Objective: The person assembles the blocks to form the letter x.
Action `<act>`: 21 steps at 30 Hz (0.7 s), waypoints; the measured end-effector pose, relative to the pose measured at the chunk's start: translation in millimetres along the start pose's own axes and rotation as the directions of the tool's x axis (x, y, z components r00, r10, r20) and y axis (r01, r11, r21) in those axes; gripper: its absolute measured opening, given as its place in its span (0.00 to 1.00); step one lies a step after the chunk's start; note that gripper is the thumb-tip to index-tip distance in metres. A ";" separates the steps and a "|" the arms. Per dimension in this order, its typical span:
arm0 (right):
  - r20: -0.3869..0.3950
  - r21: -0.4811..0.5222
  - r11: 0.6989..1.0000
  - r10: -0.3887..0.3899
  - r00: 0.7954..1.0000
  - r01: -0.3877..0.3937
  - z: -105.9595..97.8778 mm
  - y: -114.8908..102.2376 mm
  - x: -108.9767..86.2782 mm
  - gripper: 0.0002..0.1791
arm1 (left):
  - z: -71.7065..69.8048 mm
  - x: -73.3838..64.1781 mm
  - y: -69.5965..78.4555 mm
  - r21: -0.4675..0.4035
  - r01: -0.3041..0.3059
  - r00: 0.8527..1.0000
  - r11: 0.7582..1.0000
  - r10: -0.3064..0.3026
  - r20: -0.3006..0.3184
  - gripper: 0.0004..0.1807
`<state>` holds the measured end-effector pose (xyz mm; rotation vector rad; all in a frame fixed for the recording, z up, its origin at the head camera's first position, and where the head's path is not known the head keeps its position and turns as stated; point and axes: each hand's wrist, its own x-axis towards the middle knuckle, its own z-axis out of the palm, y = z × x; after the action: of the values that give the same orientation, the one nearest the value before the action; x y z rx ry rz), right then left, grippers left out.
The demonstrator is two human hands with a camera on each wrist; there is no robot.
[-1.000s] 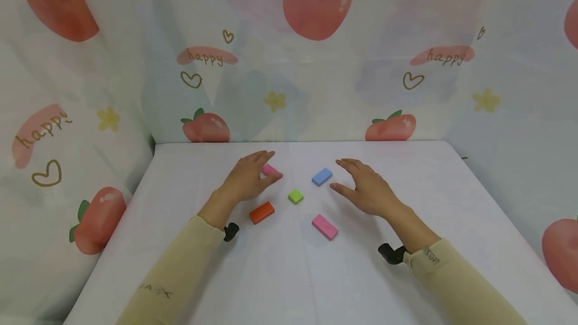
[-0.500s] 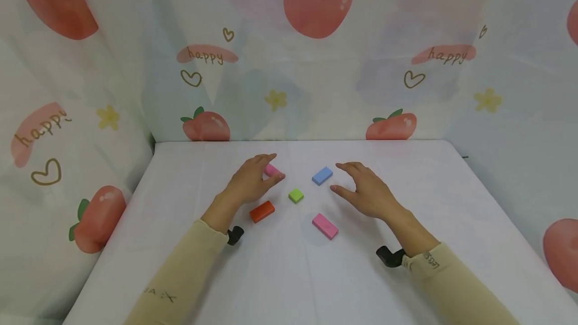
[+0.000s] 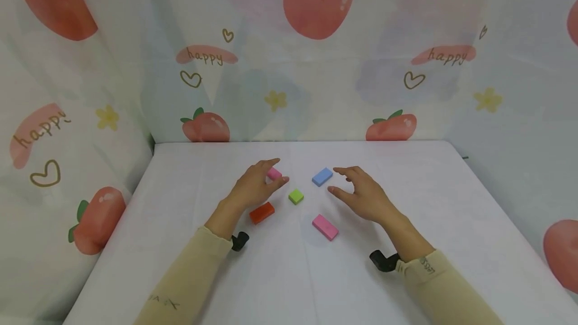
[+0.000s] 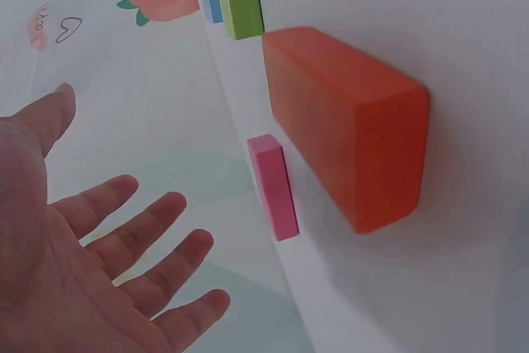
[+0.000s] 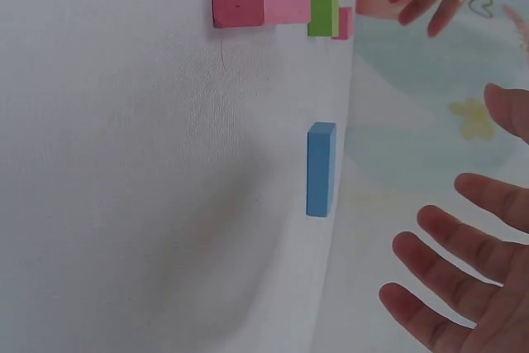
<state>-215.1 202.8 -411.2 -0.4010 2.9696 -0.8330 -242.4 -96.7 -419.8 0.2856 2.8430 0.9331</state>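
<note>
Hovering above the white surface (image 3: pixel 289 285), my left hand (image 3: pixel 253 184) and right hand (image 3: pixel 368 197) hold nothing, the fingers of both loosely spread and the thumbs apart. Taking the small green block (image 3: pixel 295 196) as the middle of the dial, the far pink block (image 3: pixel 274 174) lies between ten and eleven o'clock, the blue block (image 3: pixel 322 177) at two, the near pink block (image 3: pixel 325 227) between four and five, and the orange block (image 3: pixel 262 213) at eight.

The far pink block worries me most: my left thumb and index finger partly cover it from my eyes, so a pinch made now could land crooked or nudge it towards twelve. The orange block sits just beside my left wrist; dropping that wrist too low could let it or the black wrist camera (image 3: pixel 241 241) knock the block askew. On the other side, my right fingertips are near the blue block's three o'clock side, and a low sweep towards nine could shove it along instead of catching it. If both hands close in over the green block together, I judge the thumbs could bump each other or flick it away.
</note>
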 end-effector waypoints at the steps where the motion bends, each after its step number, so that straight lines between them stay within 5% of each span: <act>1: 0.000 0.004 1.000 0.003 1.000 -0.003 1.1 -0.6 -0.7 0.36 | 2.1 0.0 -0.9 -0.010 -0.001 1.000 1.000 0.001 0.000 0.40; 21: 0.069 0.032 1.000 -0.002 0.998 0.000 14.1 -10.8 -12.8 0.35 | 26.6 0.7 -1.2 -0.094 -0.021 1.000 0.995 0.022 0.010 0.31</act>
<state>-198.8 190.0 -418.2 -0.4213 2.8896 -0.8470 -238.3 -82.3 -441.8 0.3108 2.7812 1.0615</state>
